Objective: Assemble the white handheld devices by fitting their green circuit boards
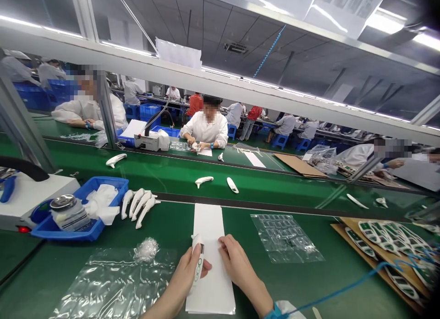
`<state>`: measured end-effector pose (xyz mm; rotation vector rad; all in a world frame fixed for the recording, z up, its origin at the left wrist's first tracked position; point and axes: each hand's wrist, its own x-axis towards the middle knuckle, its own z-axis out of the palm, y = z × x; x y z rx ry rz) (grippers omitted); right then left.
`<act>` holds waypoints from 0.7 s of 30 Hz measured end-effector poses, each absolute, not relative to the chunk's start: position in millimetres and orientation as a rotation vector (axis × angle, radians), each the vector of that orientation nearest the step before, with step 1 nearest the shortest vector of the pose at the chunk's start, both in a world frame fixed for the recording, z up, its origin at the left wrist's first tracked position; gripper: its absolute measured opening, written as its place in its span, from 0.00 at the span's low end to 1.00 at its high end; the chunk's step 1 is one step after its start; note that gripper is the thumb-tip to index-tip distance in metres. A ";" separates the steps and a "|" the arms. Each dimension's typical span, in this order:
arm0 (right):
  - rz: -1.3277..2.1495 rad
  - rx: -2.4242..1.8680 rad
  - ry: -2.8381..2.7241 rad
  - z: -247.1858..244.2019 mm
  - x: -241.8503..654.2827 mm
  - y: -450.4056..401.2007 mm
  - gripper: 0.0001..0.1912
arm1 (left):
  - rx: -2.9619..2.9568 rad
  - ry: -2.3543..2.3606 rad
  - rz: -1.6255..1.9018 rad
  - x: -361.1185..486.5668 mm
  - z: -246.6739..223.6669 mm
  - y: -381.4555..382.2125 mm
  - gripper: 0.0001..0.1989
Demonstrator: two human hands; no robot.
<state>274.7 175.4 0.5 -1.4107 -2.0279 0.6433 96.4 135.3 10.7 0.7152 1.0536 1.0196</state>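
My left hand (pixel 185 271) is wrapped round a white handheld plastic device (pixel 199 263), with a dark window near its top and green ring marks down its face. Beneath it lies a long stack of white paper strips (pixel 209 220). My right hand (pixel 238 260) is over the stack's right edge, thumb and fingers drawn together; whatever may be between them is hidden. To the left are a clear plastic sheet (pixel 113 282) and a crumpled ball of clear film (pixel 147 249). A clear sheet with rows of small rectangular pieces (pixel 285 236) lies to the right.
Several curved white shells (pixel 139 204) lie beside a blue tray (pixel 92 234) holding a metal-lidded jar (pixel 68 211). White parts (pixel 204 180) rest on the green conveyor belt (pixel 165 172). At right, cardboard sheets (pixel 338 227) carry flat panels, crossed by a blue cord (pixel 343 284). A co-worker (pixel 206 126) sits opposite.
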 end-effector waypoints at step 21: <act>1.344 -0.943 -1.581 90.8 195.1 129.3 0.06 | 0.570 1.039 1.102 74.9 66.2 91.2 0.33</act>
